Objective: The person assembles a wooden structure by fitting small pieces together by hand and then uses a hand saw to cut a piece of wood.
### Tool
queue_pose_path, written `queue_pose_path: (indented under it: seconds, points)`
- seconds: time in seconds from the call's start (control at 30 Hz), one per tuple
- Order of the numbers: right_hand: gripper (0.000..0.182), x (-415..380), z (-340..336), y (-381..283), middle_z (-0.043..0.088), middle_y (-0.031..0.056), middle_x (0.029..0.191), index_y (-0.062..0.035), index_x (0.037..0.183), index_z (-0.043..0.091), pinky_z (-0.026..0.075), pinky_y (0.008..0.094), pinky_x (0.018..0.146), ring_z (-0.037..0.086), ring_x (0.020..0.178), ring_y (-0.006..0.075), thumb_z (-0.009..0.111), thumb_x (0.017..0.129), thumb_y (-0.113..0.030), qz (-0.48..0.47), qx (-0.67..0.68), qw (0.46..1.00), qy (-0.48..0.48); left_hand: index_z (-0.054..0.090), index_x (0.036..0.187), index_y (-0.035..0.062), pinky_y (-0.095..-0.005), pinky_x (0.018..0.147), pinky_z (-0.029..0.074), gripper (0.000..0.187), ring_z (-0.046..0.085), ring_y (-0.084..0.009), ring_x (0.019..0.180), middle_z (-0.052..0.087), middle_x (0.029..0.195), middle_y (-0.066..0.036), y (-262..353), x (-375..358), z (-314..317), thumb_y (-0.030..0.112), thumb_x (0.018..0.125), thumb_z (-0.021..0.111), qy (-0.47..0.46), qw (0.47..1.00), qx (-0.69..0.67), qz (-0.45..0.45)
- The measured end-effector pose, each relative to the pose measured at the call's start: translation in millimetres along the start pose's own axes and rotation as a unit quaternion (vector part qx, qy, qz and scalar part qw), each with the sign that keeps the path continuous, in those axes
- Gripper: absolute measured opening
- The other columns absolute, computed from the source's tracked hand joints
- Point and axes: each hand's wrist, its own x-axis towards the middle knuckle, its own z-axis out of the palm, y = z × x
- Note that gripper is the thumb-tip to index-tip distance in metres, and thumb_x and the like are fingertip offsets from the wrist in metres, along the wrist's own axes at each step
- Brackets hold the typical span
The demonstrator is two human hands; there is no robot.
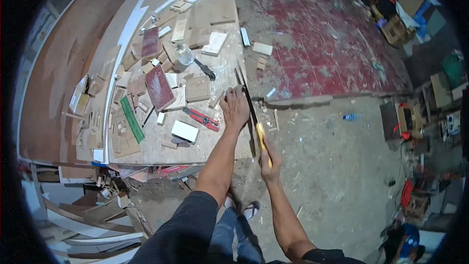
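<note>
My right hand (270,159) is wrapped round the yellow handle of a long, narrow, dark file-like tool (252,109). Its dark length runs forward along the right edge of the wooden worktable (222,149). At that edge my left hand (236,107) is bent down, fingers curled close beside the tool; what lies under them is hidden. A small wood block (215,99) sits just left of its fingers. Red-handled pliers (202,119) lie farther left, near a white-topped block (184,131). Behind them is a square wooden piece (198,88).
Dark red boards (159,88), a green strip (132,119), a clear jar (185,55) and several wood offcuts cover the table. A low red platform (332,39) stands front right. On the floor lies a plastic bottle (351,116). Scrap wood (93,215) is piled lower left.
</note>
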Motion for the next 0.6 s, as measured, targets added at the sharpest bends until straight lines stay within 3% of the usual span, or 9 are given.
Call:
queue_pose_path:
  seconds: [0.07,0.13,0.2,0.27,0.4,0.43,0.53,0.57,0.6]
  points:
    - [0.039,-30.4,-9.3,-6.4,0.063,0.0238,0.123,0.0037,0.132,0.056,0.046,0.0340,0.096,0.063,0.114,0.0267,0.050,0.094,-0.006,-0.074,-0.034,0.996,0.035,0.051,0.125,0.0078,-0.0458,0.097,0.030,0.034,0.047,-0.0289,0.121,0.060,0.118,-0.012,-5.3,4.1,-1.2,0.018,0.092,0.048,-0.008,1.000,-0.002,-0.024]
    - [0.039,-48.6,-22.1,-27.5,0.066,0.0239,0.117,0.0028,0.132,0.057,0.048,0.0347,0.094,0.065,0.108,0.0276,0.051,0.094,-0.006,0.122,0.018,0.992,-0.021,0.050,0.126,0.0081,-0.0463,0.097,0.030,0.035,0.046,-0.0289,0.122,0.059,0.120,-0.012,-3.9,-2.4,-4.0,0.019,0.093,0.048,-0.034,0.999,-0.003,-0.025]
    - [0.040,-0.8,-7.0,-20.3,0.066,0.0258,0.116,0.0015,0.132,0.057,0.047,0.0358,0.096,0.064,0.111,0.0280,0.052,0.093,-0.007,0.122,0.008,0.992,-0.015,0.050,0.127,0.0077,-0.0459,0.098,0.029,0.037,0.046,-0.0287,0.123,0.059,0.121,-0.012,-4.8,3.8,-5.4,0.019,0.092,0.048,-0.027,1.000,0.002,-0.010]
    - [0.040,33.0,8.5,-11.2,0.065,0.0270,0.118,-0.0007,0.133,0.057,0.047,0.0366,0.095,0.064,0.113,0.0279,0.051,0.094,-0.009,0.033,0.029,0.999,-0.008,0.050,0.127,0.0073,-0.0457,0.098,0.029,0.037,0.046,-0.0286,0.123,0.059,0.121,-0.012,-4.5,-3.4,-2.6,0.019,0.092,0.048,-0.021,1.000,0.011,-0.010]
    - [0.040,-51.8,-22.5,-31.6,0.062,0.0265,0.123,0.0035,0.132,0.055,0.047,0.0333,0.095,0.064,0.114,0.0298,0.051,0.095,-0.012,0.010,0.001,1.000,0.002,0.050,0.126,0.0061,-0.0454,0.098,0.030,0.036,0.046,-0.0289,0.123,0.058,0.122,-0.013,-0.5,5.1,-7.7,0.018,0.092,0.048,-0.016,0.999,0.024,-0.017]
    - [0.040,-47.3,-20.2,-36.3,0.064,0.0038,0.080,-0.0020,0.136,0.055,0.039,0.0240,0.050,0.046,0.054,0.0070,0.050,0.099,-0.015,-0.016,0.015,1.000,0.019,0.050,0.126,0.0061,-0.0456,0.098,0.030,0.036,0.045,-0.0294,0.124,0.058,0.122,-0.013,-0.9,3.7,-7.0,0.017,0.092,0.048,-0.036,0.999,0.017,-0.026]
    - [0.040,34.0,7.9,-2.5,0.070,0.0097,0.094,0.0030,0.133,0.055,0.042,0.0222,0.052,0.051,0.055,0.0072,0.048,0.098,-0.015,-0.014,-0.034,0.999,-0.013,0.050,0.127,0.0064,-0.0454,0.099,0.029,0.037,0.044,-0.0290,0.125,0.058,0.122,-0.012,-5.0,2.0,-5.2,0.019,0.092,0.049,-0.015,1.000,0.020,0.002]
    - [0.037,48.4,11.0,-29.6,0.067,0.0230,0.117,0.0020,0.128,0.061,0.049,0.0368,0.089,0.066,0.103,0.0248,0.049,0.096,-0.012,-0.052,-0.014,0.999,0.009,0.050,0.127,0.0064,-0.0455,0.099,0.029,0.038,0.044,-0.0287,0.125,0.058,0.122,-0.012,-8.2,0.8,0.2,0.019,0.091,0.049,0.003,1.000,0.027,0.006]
    - [0.037,35.0,7.1,-24.5,0.067,0.0230,0.117,0.0020,0.128,0.061,0.049,0.0368,0.089,0.066,0.103,0.0248,0.049,0.096,-0.012,-0.053,-0.009,0.998,0.012,0.050,0.127,0.0064,-0.0455,0.099,0.029,0.038,0.044,-0.0287,0.125,0.058,0.122,-0.012,-8.4,3.9,-0.9,0.019,0.091,0.049,0.004,0.999,0.030,0.011]
